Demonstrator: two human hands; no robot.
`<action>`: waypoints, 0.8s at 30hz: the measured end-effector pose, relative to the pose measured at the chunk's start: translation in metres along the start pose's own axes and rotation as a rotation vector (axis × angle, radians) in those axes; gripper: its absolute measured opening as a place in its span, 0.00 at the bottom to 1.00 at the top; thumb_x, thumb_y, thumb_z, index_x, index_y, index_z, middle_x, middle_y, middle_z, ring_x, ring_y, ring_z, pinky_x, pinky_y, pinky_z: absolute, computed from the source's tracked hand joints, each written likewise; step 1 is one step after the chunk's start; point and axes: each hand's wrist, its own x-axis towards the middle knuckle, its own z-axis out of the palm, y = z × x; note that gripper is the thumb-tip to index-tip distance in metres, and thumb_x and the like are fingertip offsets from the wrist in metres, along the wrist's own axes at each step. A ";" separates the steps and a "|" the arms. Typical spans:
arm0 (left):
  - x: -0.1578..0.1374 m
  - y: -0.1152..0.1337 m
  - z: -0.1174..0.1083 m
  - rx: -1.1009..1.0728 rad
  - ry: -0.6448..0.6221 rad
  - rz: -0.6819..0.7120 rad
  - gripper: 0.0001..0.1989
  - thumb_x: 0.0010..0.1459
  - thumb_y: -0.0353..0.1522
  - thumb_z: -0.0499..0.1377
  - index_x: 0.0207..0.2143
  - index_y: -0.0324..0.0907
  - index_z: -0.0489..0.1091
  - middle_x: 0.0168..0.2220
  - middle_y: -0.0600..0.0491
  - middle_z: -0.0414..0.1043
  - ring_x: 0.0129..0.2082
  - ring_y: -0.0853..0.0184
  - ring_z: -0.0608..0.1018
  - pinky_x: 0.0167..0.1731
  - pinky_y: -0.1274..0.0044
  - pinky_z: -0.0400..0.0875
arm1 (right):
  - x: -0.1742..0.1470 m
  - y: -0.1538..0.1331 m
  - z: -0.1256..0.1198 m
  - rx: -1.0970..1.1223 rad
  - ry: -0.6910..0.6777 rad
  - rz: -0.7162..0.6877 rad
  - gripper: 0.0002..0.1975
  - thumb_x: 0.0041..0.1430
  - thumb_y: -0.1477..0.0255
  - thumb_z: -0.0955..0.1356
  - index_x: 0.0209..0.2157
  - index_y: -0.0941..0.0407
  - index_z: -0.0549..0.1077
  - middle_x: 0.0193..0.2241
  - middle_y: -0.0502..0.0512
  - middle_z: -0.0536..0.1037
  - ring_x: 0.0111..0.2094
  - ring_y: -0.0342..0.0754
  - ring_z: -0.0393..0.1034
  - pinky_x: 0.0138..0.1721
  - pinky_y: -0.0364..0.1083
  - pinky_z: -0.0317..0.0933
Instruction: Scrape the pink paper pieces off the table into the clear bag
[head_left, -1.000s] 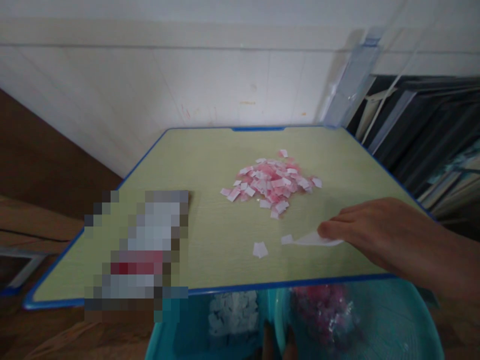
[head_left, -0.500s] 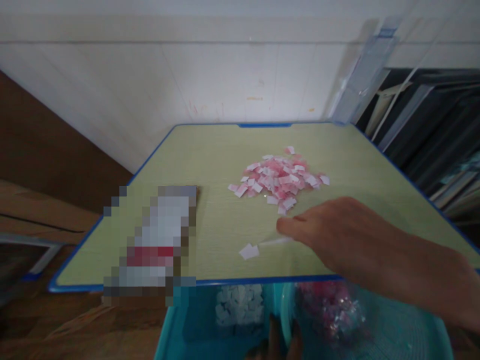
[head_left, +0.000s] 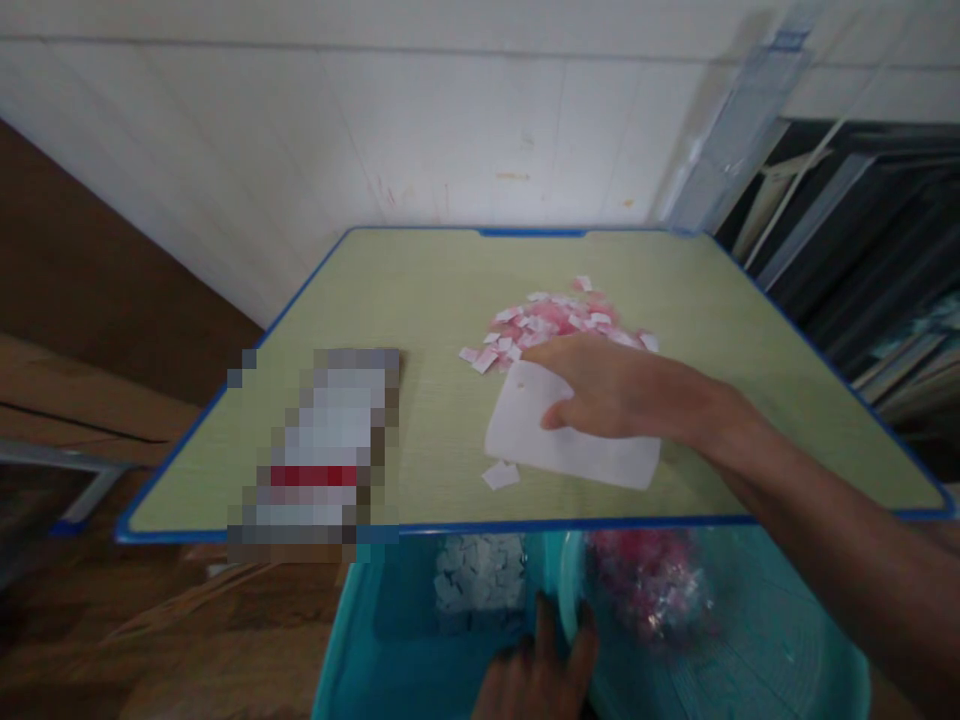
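Observation:
My right hand reaches over the board, closed on a thin white card with its thumb on the card's face. The card stands tilted at the near side of a heap of small pink-and-white pieces, partly hiding it. A small white slip lies on the board in front of the card. Below the board's front edge, my left hand has its fingers pinched around the rim of a round teal basket.
The yellow-green board has a blue edge. A pixelated oblong object lies at its left. Under the front edge, a teal bin contains white pieces, and the basket holds pink items in clear wrapping. Dark flat items stand at the right.
My right hand has moved away from me toward the heap, and the card, earlier seen nearly edge-on, now shows its broad face. My left hand stays at the basket's rim, with more of it showing.

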 end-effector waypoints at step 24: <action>0.000 -0.003 0.003 -0.187 -0.034 0.003 0.32 0.50 0.28 0.58 0.56 0.59 0.56 0.51 0.42 0.69 0.26 0.63 0.78 0.23 0.74 0.75 | -0.029 -0.066 0.017 -0.080 0.150 -0.312 0.13 0.61 0.78 0.57 0.41 0.59 0.70 0.28 0.52 0.71 0.31 0.44 0.61 0.32 0.44 0.51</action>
